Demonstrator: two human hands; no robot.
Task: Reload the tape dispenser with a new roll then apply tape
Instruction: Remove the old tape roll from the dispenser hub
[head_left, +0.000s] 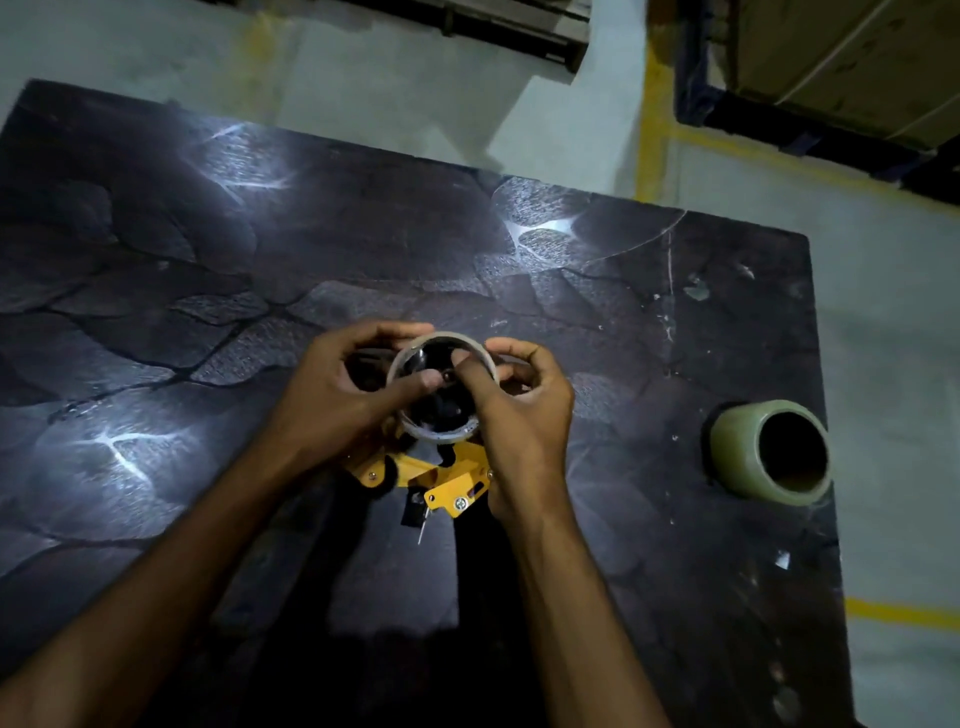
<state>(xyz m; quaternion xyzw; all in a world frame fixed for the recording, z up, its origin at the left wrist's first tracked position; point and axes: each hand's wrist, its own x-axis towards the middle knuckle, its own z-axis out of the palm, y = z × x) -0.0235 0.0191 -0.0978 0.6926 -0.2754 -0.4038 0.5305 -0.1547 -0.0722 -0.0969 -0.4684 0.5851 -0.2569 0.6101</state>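
Observation:
A yellow tape dispenser (415, 475) lies on the dark table (208, 260), just in front of me. A pale, nearly bare cardboard core (447, 435) sits around its black hub. My left hand (343, 395) grips the core's left rim, thumb pressed onto the hub inside the ring. My right hand (519, 410) holds the right rim, with its thumb hooked inside the core. Both hands hide most of the dispenser's body. A full greenish tape roll (774, 452) lies on its side at the table's right edge, apart from both hands.
The table's right edge runs close past the greenish roll. Beyond the table is a grey floor with yellow lines (652, 135). A stacked pallet load (841, 67) stands at the far right. Bright light patches reflect off the tabletop.

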